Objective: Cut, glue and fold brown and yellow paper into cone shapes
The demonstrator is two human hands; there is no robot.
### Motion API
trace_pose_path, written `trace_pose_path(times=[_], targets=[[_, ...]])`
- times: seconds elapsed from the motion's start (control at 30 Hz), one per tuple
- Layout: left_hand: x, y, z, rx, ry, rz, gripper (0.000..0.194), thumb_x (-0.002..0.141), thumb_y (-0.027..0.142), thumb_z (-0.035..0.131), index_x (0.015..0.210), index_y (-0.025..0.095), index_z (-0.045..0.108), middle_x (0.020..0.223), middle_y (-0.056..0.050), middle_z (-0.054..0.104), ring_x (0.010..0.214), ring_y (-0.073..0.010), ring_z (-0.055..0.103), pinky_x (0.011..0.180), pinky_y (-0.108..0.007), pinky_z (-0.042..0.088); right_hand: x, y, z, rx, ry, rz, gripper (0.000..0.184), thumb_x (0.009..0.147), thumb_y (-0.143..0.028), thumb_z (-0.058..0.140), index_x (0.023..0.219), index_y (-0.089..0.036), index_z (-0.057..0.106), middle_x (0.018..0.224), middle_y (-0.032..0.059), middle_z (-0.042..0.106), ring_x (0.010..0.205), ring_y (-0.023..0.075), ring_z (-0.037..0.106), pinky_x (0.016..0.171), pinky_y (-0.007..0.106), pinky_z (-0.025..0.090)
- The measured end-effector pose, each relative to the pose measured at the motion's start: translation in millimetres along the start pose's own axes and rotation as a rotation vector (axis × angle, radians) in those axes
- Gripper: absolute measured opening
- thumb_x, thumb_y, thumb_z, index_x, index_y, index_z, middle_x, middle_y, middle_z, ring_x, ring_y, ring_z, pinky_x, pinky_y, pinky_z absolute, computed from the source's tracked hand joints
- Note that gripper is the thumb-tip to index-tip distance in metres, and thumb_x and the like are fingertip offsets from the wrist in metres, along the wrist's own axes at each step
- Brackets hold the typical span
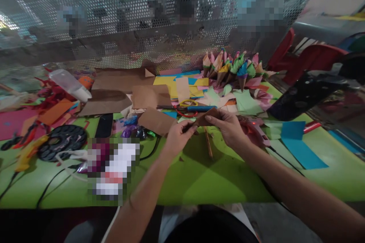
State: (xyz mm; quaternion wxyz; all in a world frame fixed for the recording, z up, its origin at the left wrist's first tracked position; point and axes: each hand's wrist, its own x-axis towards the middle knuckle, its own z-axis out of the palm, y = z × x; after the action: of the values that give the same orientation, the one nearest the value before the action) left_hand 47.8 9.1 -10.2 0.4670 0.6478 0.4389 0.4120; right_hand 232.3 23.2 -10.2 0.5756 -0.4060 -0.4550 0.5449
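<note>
Both my hands are raised over a green table (199, 178) and pinch one small piece of brown paper (205, 117) between them. My left hand (179, 135) grips its left end with closed fingers. Closed on the right side, my right hand (229, 127) has its thumb on top of the piece. A thin brown stick (208, 143) lies on the table just below the hands. Scissors with red and yellow handles (187, 108) lie just beyond the paper.
Brown paper sheets (119, 91) and coloured paper scraps cover the far table. Finished paper cones (230, 67) stand at the back. A round black palette (61, 141), a clear bottle (70, 83), a phone (104, 125) and cables lie left. Blue paper (299, 146) lies right.
</note>
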Motion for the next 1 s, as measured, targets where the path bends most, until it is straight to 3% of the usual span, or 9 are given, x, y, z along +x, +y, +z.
trace_pose_path(times=[0.13,0.37,0.57,1.0], targets=[[0.0,-1.3,2.1,-0.020,0.004,-0.018,0.025,0.087,0.042,0.062,0.087,0.017,0.067,0.075,-0.002,0.067,0.065,-0.0137,0.054,0.062,-0.026,0.042,-0.9,1.1,1.2,-0.001,-0.006,-0.002,0.030,0.061,-0.047,0.088,0.072,-0.023,0.074,0.069,0.0006,0.075,0.067,0.0201,0.071,0.078,0.037,0.059],[-0.8,1.0,2.7,-0.041,0.006,-0.037,0.027,0.085,0.044,0.063,0.082,0.017,0.067,0.073,-0.002,0.066,0.065,-0.0138,0.054,0.059,-0.025,0.040,-1.6,0.0,1.6,-0.011,0.013,-0.036,0.030,0.063,-0.046,0.088,0.065,-0.022,0.071,0.068,0.0004,0.074,0.065,0.0175,0.069,0.071,0.032,0.057],[-0.9,2.0,2.7,-0.052,0.000,-0.056,0.028,0.085,0.045,0.062,0.082,0.017,0.068,0.071,-0.002,0.066,0.062,-0.0140,0.052,0.059,-0.026,0.039,-0.9,3.0,1.0,-0.002,0.047,-0.017,0.032,0.061,-0.047,0.090,0.073,-0.022,0.074,0.069,0.0005,0.075,0.064,0.0176,0.069,0.070,0.033,0.057],[-1.2,5.1,3.1,-0.058,0.013,-0.067,0.029,0.085,0.046,0.060,0.075,0.019,0.064,0.069,-0.001,0.064,0.062,-0.0138,0.051,0.058,-0.026,0.040,-2.7,0.8,2.5,-0.041,0.055,-0.030,0.032,0.060,-0.050,0.089,0.069,-0.024,0.073,0.070,-0.0008,0.073,0.066,0.0172,0.065,0.074,0.033,0.056]])
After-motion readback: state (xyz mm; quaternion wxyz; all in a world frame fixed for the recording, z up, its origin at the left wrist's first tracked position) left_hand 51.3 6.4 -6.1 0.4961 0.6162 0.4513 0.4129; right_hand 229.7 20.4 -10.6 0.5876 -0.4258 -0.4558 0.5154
